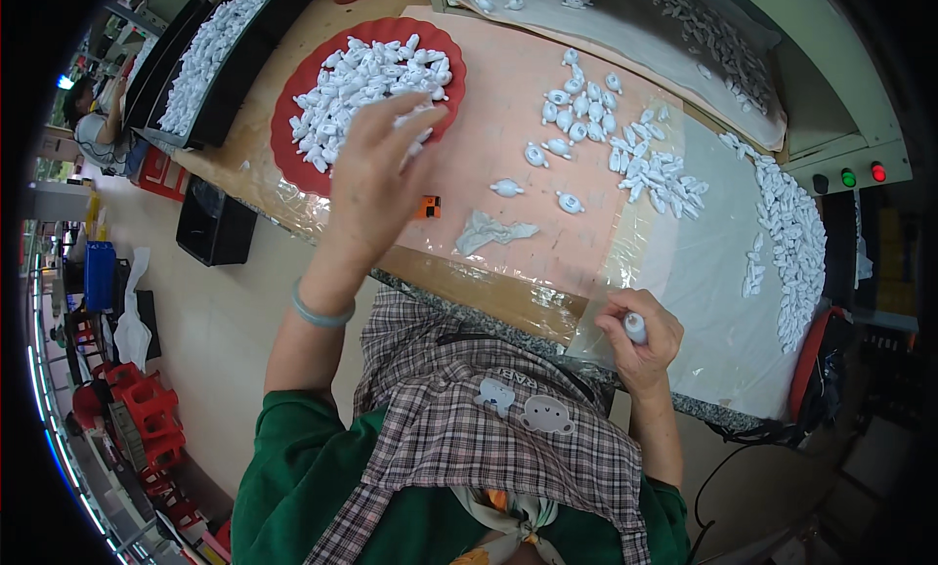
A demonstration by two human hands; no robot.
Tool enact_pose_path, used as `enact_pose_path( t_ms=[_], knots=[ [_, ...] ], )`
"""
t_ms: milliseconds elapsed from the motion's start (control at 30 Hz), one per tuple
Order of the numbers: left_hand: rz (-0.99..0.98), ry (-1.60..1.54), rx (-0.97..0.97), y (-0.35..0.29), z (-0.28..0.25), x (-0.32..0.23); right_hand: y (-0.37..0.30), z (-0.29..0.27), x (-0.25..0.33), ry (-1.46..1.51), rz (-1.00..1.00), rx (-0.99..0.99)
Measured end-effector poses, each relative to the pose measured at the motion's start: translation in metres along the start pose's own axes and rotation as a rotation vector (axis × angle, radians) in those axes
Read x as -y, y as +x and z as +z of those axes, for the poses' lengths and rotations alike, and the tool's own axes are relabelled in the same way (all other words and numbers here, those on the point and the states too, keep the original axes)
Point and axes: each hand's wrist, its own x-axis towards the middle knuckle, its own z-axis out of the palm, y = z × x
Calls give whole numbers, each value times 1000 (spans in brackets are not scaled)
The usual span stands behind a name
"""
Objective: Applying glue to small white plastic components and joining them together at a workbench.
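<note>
My left hand [376,174] is over the near right rim of a red scalloped tray [285,140], its fingers smeared by motion. Small white plastic pieces [357,91] are heaped in that tray, some right by my fingertips; whether one is between them is unclear. Down at the table's front edge, my right hand [650,350] is closed around a small white bottle-like piece [635,328], seen end-on. Several rounded white pieces [581,106] lie spread over the pink sheet [469,106], two of them nearer me. Slimmer white pieces [660,174] form a pile to their right.
A crumpled tissue [493,231] and a small orange-and-black block [428,207] lie on the sheet. More white pieces [796,243] line the right side, near a machine with green and red lights [849,177]. A black bin [234,67] of pieces stands far left.
</note>
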Motion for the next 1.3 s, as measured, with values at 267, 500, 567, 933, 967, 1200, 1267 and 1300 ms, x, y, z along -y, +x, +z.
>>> enact_pose_path(
  t_ms=[267, 500, 567, 933, 967, 1200, 1267, 1300],
  knots=[
    [89, -172, 262, -10, 50, -30, 0, 2, 0, -26, -4, 26],
    [-138, -437, 302, -4, 32, -40, -4, 1, -1, 180, 131, 1],
    [-614, -1239, 384, -10, 22, -48, -4, 2, 0, 363, 248, -38],
    [-981, -1844, 603, -38, 34, -72, 6, -19, -4, 413, 212, -81],
    [-974, -1873, 620, -39, 35, -72, 7, -19, -3, 451, 235, -108],
    [-958, -1871, 693, -44, 36, -74, 12, -15, 14, 470, 266, -264],
    [-960, -1876, 678, -46, 36, -75, 11, -15, 20, 442, 258, -240],
    [-960, -1878, 663, -46, 37, -76, 11, -16, 21, 433, 256, -248]
  ],
)
